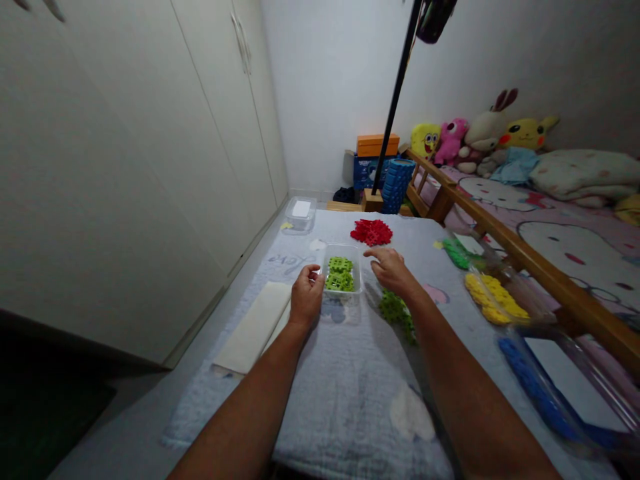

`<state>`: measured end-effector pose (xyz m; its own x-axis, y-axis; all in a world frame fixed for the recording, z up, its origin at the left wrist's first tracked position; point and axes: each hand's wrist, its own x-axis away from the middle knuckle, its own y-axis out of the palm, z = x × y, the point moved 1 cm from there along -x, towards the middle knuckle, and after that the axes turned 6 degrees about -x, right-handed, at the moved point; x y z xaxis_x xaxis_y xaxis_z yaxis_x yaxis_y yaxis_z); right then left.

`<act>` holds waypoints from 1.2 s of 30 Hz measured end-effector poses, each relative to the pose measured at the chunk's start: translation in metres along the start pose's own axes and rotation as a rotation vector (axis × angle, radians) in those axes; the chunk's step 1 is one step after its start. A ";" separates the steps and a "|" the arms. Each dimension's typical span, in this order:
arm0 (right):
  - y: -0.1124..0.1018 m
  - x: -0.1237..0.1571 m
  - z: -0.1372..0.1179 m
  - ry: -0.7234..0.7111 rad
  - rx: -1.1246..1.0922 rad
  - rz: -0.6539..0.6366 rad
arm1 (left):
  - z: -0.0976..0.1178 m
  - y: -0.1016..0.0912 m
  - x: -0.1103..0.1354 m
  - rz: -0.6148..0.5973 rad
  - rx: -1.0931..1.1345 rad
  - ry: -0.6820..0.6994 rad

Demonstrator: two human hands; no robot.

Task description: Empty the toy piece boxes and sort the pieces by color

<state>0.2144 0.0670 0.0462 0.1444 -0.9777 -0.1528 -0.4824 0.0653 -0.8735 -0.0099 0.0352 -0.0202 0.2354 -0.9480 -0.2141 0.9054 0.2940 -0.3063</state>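
Note:
A clear plastic container [343, 249] stands in the middle of the cloth-covered table, with lime-green interlocking plastic pieces [340, 275] lying in it. My left hand [307, 295] is at its left wall, fingers bent and thumb against the rim, gripping that side. To the right of the container is my right hand [391, 268], its index finger stretched out toward the rim and the other fingers loosely bent. Nothing shows in it. More green pieces [395, 308] lie on the cloth, partly hidden under my right forearm.
Red pieces [371, 232] form a pile behind. A second clear box [301, 212] stands at the far left, near a folded cream cloth [253, 327]. Along the right edge lie bags of yellow pieces [493, 298] and blue pieces [535, 383], beside a wooden bed rail [500, 227].

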 end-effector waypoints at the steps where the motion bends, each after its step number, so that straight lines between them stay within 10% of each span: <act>1: -0.005 0.006 0.012 0.020 0.006 0.019 | 0.000 0.000 0.000 0.002 -0.009 0.004; 6: -0.011 0.034 0.036 0.000 -0.044 0.034 | 0.001 0.001 0.002 0.050 -0.096 0.090; 14: 0.020 0.037 -0.046 -0.246 0.033 -0.170 | 0.000 0.001 0.002 0.045 -0.109 0.117; 20: 0.028 0.036 -0.057 -0.240 0.092 -0.189 | 0.002 0.000 0.002 0.036 -0.103 0.111; 24: 0.011 0.032 -0.020 -0.243 -0.062 -0.022 | 0.001 0.001 0.003 0.028 -0.100 0.096; 31: -0.012 0.048 0.107 0.266 0.137 -0.022 | 0.004 0.001 0.004 0.003 -0.049 0.041; 36: -0.004 0.057 0.142 0.187 0.100 -0.013 | 0.005 0.000 0.004 0.004 -0.009 0.006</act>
<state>0.3472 0.0388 -0.0241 -0.0172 -0.9980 -0.0609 -0.3920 0.0627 -0.9178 -0.0071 0.0313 -0.0169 0.2371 -0.9459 -0.2213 0.9011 0.2993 -0.3138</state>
